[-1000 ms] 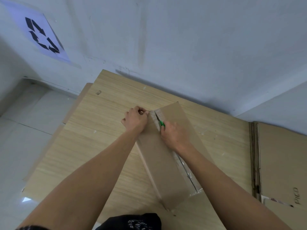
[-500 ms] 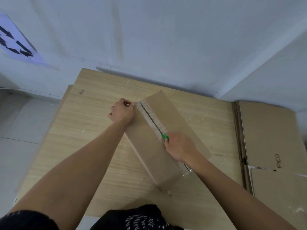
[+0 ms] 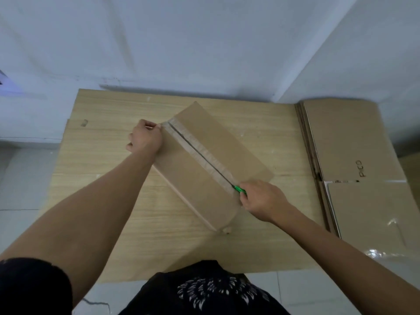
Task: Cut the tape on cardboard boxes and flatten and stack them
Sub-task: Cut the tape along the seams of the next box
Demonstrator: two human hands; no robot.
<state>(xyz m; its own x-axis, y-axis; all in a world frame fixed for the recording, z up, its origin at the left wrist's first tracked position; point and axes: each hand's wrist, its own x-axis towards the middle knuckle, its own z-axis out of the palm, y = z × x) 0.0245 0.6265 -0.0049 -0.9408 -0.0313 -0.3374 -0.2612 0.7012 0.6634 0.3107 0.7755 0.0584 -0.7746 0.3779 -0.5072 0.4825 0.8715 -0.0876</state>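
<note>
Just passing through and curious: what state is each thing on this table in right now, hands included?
Cardboard box: flaps closed, lying diagonally on the table.
Green cutter: at the seam's near end, gripped by the right hand.
Tape: slit along the top seam as far as the green cutter.
Left hand: grips the box's far corner.
Flattened boxes: stacked flat, right of the table.

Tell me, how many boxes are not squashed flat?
1: the brown cardboard box on the wooden table, between left hand and right hand. The flattened brown cardboard stack at right might hide others.
</note>
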